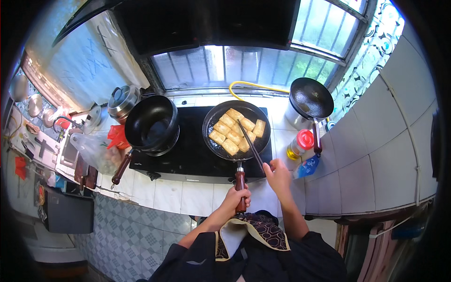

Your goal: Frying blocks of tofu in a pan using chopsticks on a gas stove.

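My left hand (pixel 236 199) is closed around the wooden handle (pixel 240 183) of a black frying pan (pixel 210 143) on the right side of the gas stove. Rectangular tofu slices (pixel 227 133), browned in places, lie side by side in the oiled pan. One slice (pixel 259 128) lies at the pan's right side. My right hand (pixel 279 178) holds a pair of dark chopsticks (pixel 254 151) at their near end. Their tips reach in among the slices near the pan's middle.
A black wok (pixel 151 123) sits on the left burner, its handle pointing toward me. Right of the stove stand another black pan (pixel 311 98) on a metal pot, a red-lidded oil jar (pixel 303 141) and a blue packet (pixel 307 167). Plastic bags (pixel 97 149) lie left.
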Demonstrator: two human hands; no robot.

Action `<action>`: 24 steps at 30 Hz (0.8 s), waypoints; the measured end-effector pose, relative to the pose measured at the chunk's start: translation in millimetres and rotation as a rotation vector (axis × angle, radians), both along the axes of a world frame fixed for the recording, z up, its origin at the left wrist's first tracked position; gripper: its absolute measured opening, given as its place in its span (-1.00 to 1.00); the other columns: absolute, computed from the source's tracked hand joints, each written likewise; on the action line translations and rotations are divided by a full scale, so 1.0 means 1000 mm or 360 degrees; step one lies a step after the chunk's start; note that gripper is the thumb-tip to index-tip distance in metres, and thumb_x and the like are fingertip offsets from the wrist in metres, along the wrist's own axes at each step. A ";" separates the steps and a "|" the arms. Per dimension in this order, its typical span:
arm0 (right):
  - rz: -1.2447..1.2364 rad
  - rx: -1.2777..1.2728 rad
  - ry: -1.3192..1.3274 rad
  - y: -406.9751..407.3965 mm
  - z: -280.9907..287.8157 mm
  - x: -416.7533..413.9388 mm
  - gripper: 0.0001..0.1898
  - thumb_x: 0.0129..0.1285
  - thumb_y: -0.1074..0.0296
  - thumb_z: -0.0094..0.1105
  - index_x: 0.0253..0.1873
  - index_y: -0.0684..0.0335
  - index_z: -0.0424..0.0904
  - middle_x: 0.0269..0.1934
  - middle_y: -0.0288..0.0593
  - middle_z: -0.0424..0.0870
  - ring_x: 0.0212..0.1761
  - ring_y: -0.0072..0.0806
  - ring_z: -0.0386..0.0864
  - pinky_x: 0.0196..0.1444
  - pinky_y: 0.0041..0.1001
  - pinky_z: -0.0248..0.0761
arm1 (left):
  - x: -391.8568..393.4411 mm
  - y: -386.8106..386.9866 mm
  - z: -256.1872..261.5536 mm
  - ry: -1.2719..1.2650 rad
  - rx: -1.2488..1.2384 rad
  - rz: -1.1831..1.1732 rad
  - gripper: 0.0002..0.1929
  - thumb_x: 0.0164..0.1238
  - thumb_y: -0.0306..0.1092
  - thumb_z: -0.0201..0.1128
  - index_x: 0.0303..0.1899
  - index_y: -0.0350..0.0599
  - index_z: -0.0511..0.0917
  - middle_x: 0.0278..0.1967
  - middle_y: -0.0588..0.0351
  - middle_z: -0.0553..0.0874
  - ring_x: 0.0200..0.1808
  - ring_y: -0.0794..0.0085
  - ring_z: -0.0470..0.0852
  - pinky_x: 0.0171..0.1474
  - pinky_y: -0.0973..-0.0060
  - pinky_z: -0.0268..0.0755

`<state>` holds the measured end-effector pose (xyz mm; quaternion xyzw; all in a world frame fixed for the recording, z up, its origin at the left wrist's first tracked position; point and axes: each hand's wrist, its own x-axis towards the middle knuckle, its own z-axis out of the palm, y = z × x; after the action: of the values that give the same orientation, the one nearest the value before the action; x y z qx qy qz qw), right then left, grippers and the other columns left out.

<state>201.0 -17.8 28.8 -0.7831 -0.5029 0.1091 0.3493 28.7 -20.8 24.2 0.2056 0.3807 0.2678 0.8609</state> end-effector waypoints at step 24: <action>-0.0109 -0.0325 0.1333 0.009 -0.052 0.012 -0.62 0.20 0.04 -0.01 -0.17 0.32 0.39 -0.60 -0.24 0.49 -0.75 -0.67 0.36 -0.80 -0.69 0.16 | 0.002 0.001 -0.009 0.0093 0.0074 -0.0062 -0.65 -0.02 -0.50 0.14 -0.14 -0.18 0.26 -0.58 0.15 0.44 -0.64 0.53 0.47 -0.58 0.56 0.38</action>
<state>213.0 -8.8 -23.2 -0.7179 -0.2781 0.4552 0.4473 31.0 -20.0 14.9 0.2406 0.3953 0.2537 0.8494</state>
